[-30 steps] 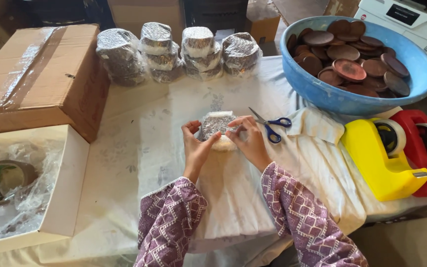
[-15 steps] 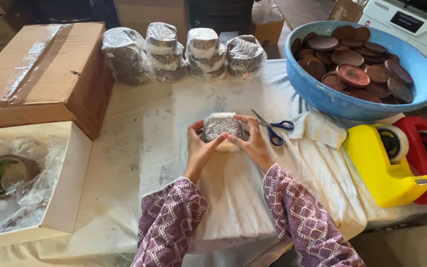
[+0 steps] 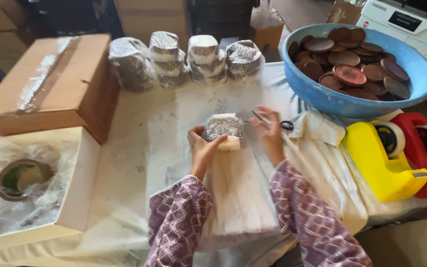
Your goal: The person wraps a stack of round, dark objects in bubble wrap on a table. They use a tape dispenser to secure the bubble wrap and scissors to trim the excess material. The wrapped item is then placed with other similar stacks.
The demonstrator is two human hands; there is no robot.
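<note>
Right hand [image 3: 269, 128] has left the wrapped bundle [image 3: 223, 127]; left hand [image 3: 202, 146] holds it.

Blue basin [image 3: 322, 94], yellow tape dispenser [image 3: 376, 163]

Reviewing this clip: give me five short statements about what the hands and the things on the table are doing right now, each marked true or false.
1. The left hand holds the foil-wrapped bundle. True.
2. The right hand grips the yellow tape dispenser. False: the right hand is at the scissors, apart from the dispenser.
3. The blue basin holds brown round lids. True.
4. The wrapped stacks sit inside the white box. False: they stand in a row at the far edge of the table.
5. The cardboard box is open. False: it is closed and taped.
</note>
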